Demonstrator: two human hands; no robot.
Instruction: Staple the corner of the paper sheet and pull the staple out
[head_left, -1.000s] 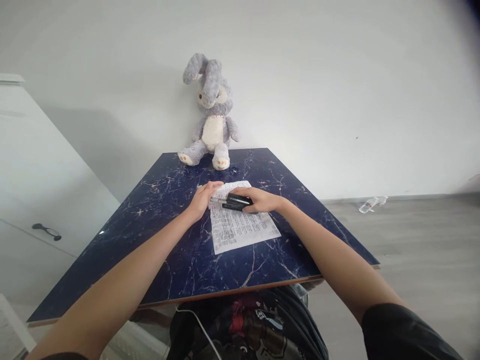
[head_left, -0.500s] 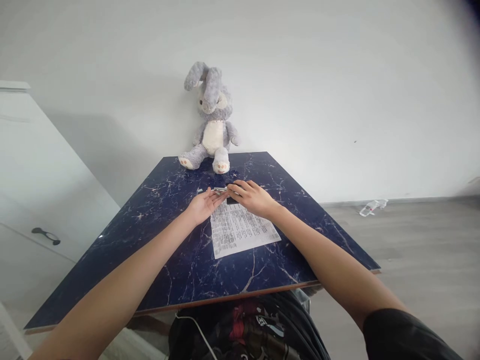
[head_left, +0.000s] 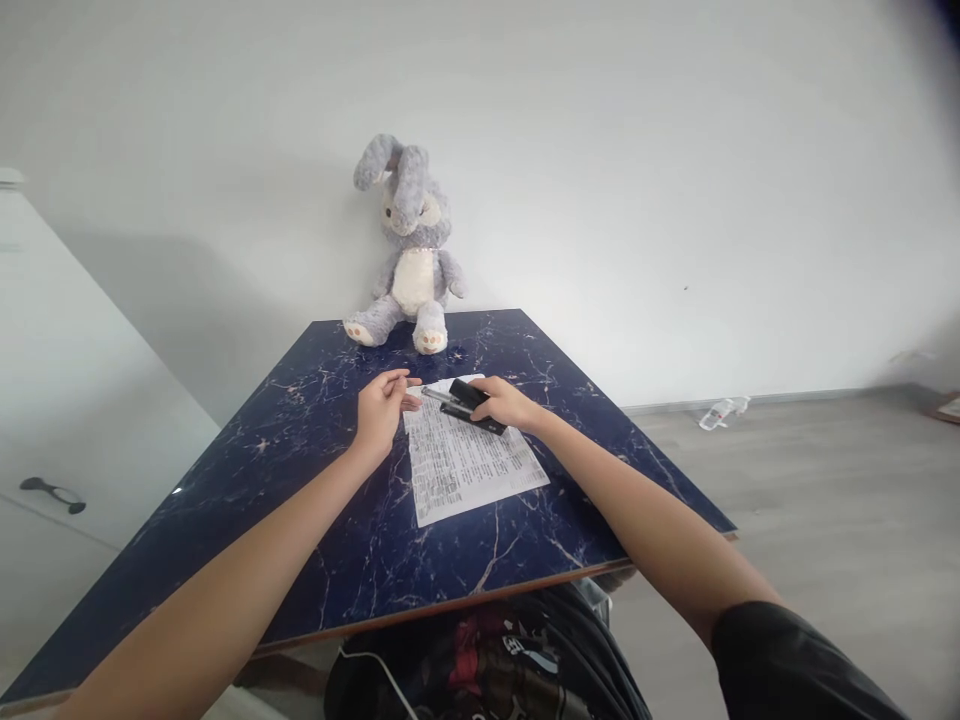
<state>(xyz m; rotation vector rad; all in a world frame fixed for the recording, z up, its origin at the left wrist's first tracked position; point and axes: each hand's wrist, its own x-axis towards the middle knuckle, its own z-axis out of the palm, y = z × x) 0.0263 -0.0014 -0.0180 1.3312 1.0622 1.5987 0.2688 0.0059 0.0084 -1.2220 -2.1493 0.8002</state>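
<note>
Right hand: the right hand (head_left: 504, 402) is wrapped over the rear of a black stapler (head_left: 471, 404), fingers curled round the body. This grip would steady the tool and leave its front free.
Stapler: it lies on the far end of the sheet, near the table's far edge. Its black top is lifted and a metal strip projects from the front toward the left hand. Whether the base sits flat on the paper cannot be told.
Left hand: the left hand (head_left: 381, 405) is just beside the sheet's far left corner, thumb and fingertips pressed together in a pinch close to the metal tip. What it pinches is too small to tell.
Paper: one printed sheet (head_left: 465, 460) lies flat about the middle of the table, slightly skewed, its far end under the stapler.
Table: a dark blue marbled top (head_left: 315, 500) with a thin brown edge, glossy.
Toy: a grey rabbit (head_left: 409, 250) sits at the far edge, back against the wall.
Room: white wall, grey floor, a white cabinet with a dark handle (head_left: 52, 493) at left, and a bottle (head_left: 718, 411) lying on the floor by the wall at right.
</note>
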